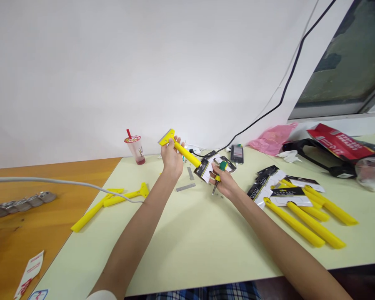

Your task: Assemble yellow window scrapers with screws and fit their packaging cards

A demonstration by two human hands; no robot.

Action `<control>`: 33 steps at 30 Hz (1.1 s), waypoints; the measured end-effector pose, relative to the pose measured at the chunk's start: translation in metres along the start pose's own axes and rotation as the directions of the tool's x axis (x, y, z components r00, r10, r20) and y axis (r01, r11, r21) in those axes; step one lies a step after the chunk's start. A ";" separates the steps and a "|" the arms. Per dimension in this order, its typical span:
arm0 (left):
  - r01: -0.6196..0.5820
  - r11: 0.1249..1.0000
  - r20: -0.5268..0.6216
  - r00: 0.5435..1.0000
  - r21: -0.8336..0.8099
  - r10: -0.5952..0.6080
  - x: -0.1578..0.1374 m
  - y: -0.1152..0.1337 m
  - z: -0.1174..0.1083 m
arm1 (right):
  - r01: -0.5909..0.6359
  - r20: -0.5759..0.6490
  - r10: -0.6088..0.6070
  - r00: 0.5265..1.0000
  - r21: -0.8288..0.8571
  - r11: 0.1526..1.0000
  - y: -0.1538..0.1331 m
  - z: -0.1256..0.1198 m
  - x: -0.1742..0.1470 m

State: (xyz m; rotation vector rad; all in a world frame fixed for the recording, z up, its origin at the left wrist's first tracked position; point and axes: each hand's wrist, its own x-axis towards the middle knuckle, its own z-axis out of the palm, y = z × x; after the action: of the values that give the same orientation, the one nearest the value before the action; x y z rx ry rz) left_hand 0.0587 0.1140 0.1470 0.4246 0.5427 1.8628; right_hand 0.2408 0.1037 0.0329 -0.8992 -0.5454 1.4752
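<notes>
Working over a pale table (175,250), with carded scrapers (312,222) heaped at four o'clock and two loose scrapers (93,212) at eight. Gripping a yellow scraper (189,155) at centre, near its head, in the left hand (172,160); clasping a screwdriver (218,178) in the right hand (227,182), beside the card (202,171) at the scraper's four-o'clock end. With thin metal strips (186,187) flat at six o'clock.

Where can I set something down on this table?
The table is barest between the forearms, toward the near edge. A smaller bare patch separates the cup from two yellow scrapers. Crowded: right side, with yellow handles and cards; far middle, with metal strips.
</notes>
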 end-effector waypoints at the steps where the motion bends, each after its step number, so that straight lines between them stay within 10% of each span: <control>1: -0.005 1.000 -0.008 1.000 0.002 0.005 -0.001 0.001 0.001 | 0.000 0.007 0.000 1.000 0.005 1.000 0.000 0.000 0.000; 33: -0.013 0.999 0.084 0.996 0.038 0.009 -0.016 -0.014 0.001 | -0.031 0.226 0.038 0.973 -0.034 0.999 0.003 0.021 -0.031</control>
State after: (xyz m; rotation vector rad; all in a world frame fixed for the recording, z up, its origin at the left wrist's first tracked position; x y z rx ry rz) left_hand 0.0756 0.1035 0.1398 0.5299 0.5216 1.8387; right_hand 0.2203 0.0769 0.0498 -0.7718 -0.7244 1.6159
